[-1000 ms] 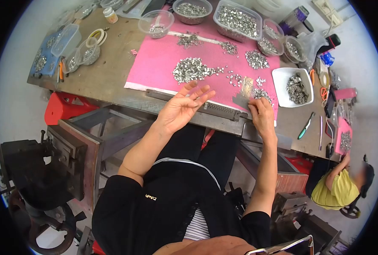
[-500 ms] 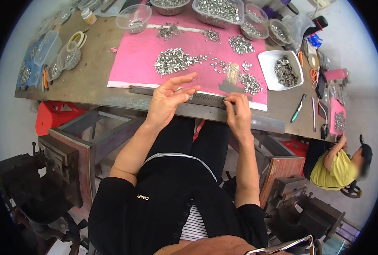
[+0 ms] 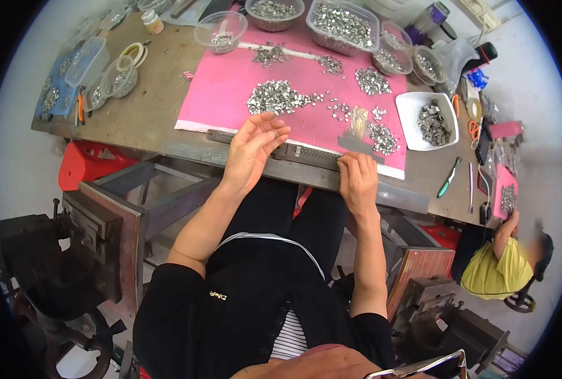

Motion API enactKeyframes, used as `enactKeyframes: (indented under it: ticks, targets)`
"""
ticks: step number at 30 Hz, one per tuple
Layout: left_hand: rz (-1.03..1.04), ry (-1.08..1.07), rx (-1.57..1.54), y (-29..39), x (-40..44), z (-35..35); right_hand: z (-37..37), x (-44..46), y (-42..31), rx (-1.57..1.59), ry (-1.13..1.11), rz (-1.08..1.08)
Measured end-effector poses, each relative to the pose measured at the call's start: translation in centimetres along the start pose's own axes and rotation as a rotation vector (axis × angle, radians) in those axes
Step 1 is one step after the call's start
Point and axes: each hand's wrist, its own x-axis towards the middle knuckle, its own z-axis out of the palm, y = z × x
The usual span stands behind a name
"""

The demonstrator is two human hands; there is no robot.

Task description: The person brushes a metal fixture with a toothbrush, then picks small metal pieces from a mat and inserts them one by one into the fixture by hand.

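Note:
Along the table's near edge lies a long dark metal bar point(image 3: 306, 153) with a studded or perforated strip on top. My left hand point(image 3: 250, 150) is over its left part, fingers curled, with the thumb against them; anything held there is too small to make out. At the bar's right end my right hand point(image 3: 359, 180) is closed, fingertips bent down to the strip and hiding what they grip. Beyond the hands, a heap of small shiny metal pieces point(image 3: 273, 96) lies on a pink cloth point(image 3: 218, 82). Thin grey metal strips point(image 3: 360, 144) rest near my right hand.
A white square dish point(image 3: 409, 129) of metal pieces stands right of the cloth. Clear tubs point(image 3: 344, 41) of pieces line the back. A green-handled tool point(image 3: 449, 177) and orange scissors point(image 3: 474, 132) lie at right. A person in a yellow shirt point(image 3: 499, 268) works at far right.
My left hand's outstretched fingers have curled inward. My right hand stays at the bar's right end. The camera view has shifted, so the table appears farther right and lower.

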Motion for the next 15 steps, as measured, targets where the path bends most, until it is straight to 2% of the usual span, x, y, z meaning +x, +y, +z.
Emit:
enactKeyframes:
  ticks: [1,4,7,13,15]
  targets:
    - [0.035,0.019,0.090,0.1,-0.1,0.2,0.0,0.0,0.0,-0.003,0.001,-0.011]
    - [0.688,-0.165,1.242,1.1,0.0,-0.1,-0.1,0.1,0.0,-0.018,0.000,-0.032]
    - [0.800,-0.182,1.613,1.3,0.3,-0.1,-0.2,0.2,-0.3,-0.037,-0.003,-0.031]
    - [0.676,-0.361,1.821,1.4,1.0,-0.8,1.1,-1.2,-0.5,-0.049,0.117,0.012]
    - [0.700,-0.356,1.831,1.1,1.2,-0.9,1.3,-1.7,-0.6,-0.055,0.133,0.021]
